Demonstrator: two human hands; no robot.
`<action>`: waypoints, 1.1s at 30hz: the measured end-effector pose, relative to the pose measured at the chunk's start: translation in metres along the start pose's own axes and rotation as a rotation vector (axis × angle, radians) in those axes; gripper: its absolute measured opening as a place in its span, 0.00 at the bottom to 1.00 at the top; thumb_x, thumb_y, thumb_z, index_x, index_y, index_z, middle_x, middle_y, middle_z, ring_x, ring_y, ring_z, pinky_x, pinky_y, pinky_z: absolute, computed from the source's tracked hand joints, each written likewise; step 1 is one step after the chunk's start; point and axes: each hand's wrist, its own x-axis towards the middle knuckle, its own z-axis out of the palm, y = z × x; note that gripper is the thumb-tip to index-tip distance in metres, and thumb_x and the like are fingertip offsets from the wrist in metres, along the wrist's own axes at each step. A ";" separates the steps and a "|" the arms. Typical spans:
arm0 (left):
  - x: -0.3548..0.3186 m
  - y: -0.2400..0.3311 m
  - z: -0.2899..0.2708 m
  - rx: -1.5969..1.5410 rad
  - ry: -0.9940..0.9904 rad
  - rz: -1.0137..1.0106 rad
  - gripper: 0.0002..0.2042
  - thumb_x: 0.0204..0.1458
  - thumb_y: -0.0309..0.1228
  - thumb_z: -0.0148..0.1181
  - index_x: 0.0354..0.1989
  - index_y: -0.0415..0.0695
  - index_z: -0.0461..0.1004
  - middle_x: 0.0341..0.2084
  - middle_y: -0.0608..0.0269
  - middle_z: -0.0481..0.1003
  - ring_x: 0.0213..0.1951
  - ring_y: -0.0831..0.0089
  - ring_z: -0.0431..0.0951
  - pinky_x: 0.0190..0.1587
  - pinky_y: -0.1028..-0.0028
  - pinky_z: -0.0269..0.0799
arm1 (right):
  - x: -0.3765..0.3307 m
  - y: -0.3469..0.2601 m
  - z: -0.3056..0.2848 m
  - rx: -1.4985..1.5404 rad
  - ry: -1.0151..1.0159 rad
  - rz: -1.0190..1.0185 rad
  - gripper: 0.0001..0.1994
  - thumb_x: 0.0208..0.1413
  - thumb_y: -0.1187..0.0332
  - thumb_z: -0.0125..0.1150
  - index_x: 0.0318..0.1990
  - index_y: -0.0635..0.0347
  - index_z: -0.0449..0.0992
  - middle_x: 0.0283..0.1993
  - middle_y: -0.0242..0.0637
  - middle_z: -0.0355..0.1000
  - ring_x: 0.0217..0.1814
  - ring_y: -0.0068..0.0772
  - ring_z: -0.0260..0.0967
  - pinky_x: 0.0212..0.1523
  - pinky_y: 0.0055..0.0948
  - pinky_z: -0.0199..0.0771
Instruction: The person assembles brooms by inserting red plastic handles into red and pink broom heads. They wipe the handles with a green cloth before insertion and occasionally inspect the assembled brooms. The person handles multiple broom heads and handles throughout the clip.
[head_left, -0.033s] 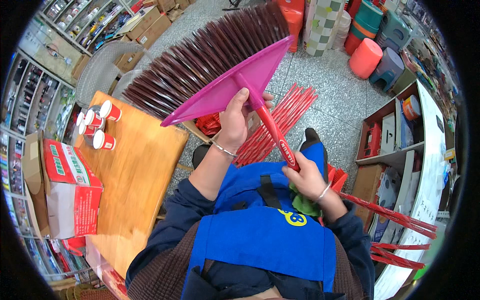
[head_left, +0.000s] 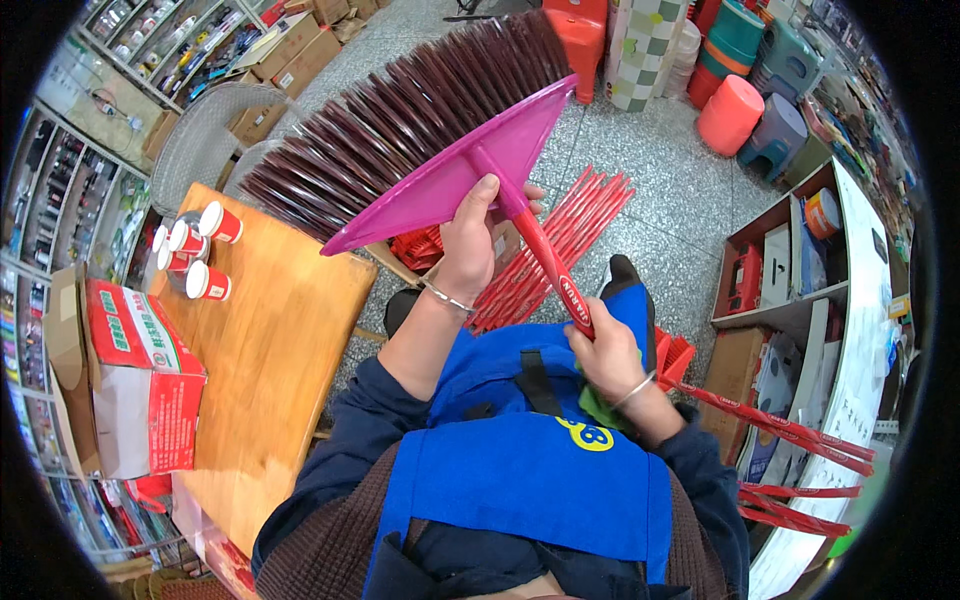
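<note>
A broom with dark brown bristles [head_left: 410, 125] and a magenta plastic head [head_left: 455, 195] is held tilted above my lap, bristles toward the far left. My left hand [head_left: 470, 240] is wrapped round the neck of the head, its thumb lying on the plastic. Lower right, my right hand [head_left: 612, 358] closes on the near end of the red handle [head_left: 545, 255]; whether the handle runs on past the palm is hidden. Beneath my right wrist, something green [head_left: 600, 408] shows against my blue apron [head_left: 520, 470].
A bundle of red sticks [head_left: 590, 215] lies on the speckled floor ahead. More red sticks [head_left: 780, 425] jut out at my right, beside a white-topped shelf unit [head_left: 840, 350]. On my left, a wooden table [head_left: 270, 360] carries paper cups [head_left: 208, 281] and an open carton [head_left: 150, 400].
The broom head has shifted slightly left and nearer. My right hand has moved a little on the handle's end, with its wrist turned slightly. My left hand keeps its hold.
</note>
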 end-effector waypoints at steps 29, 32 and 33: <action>-0.015 -0.008 0.009 0.132 0.078 0.089 0.19 0.61 0.40 0.42 0.38 0.36 0.74 0.32 0.53 0.78 0.34 0.67 0.78 0.44 0.68 0.73 | 0.005 0.005 -0.023 0.364 -0.383 -0.030 0.13 0.53 0.72 0.59 0.45 0.63 0.67 0.32 0.41 0.68 0.33 0.34 0.69 0.37 0.33 0.70; -0.017 -0.006 0.010 0.108 0.057 0.112 0.19 0.61 0.41 0.42 0.39 0.36 0.74 0.32 0.53 0.77 0.34 0.67 0.78 0.43 0.68 0.73 | 0.007 0.003 -0.033 0.506 -0.543 0.071 0.11 0.54 0.71 0.59 0.43 0.62 0.68 0.30 0.30 0.65 0.30 0.23 0.64 0.32 0.25 0.67; -0.018 -0.005 0.011 0.097 0.029 0.125 0.20 0.61 0.41 0.42 0.39 0.36 0.74 0.32 0.53 0.77 0.34 0.67 0.78 0.43 0.67 0.73 | 0.008 0.003 -0.035 0.550 -0.589 0.102 0.11 0.54 0.71 0.59 0.43 0.62 0.68 0.30 0.29 0.64 0.29 0.21 0.64 0.30 0.24 0.66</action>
